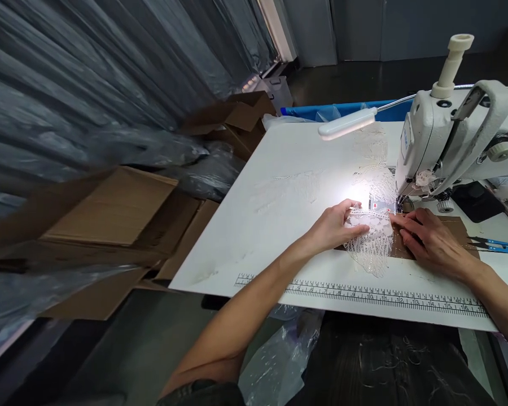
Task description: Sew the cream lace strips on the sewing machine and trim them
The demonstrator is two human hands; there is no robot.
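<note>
A piece of white lace fabric [375, 242] lies on the white sewing table [279, 225] in front of the white sewing machine [440, 135]. My left hand [336, 225] lies flat on the lace's left part, fingers pointing toward the needle. My right hand [427, 239] presses on the lace's right edge and on a brown pad [459, 225] beside the presser foot [402, 204]. More lace [375, 163] trails behind the needle under the lamp's bright light.
A white gooseneck lamp [347, 124] hangs over the table. Blue-handled snips [499, 245] and a black object [476, 200] lie at the right. A printed ruler [364, 293] runs along the front edge. Cardboard boxes [110, 208] and plastic sheeting stand at the left; a plastic bag [279, 361] hangs below.
</note>
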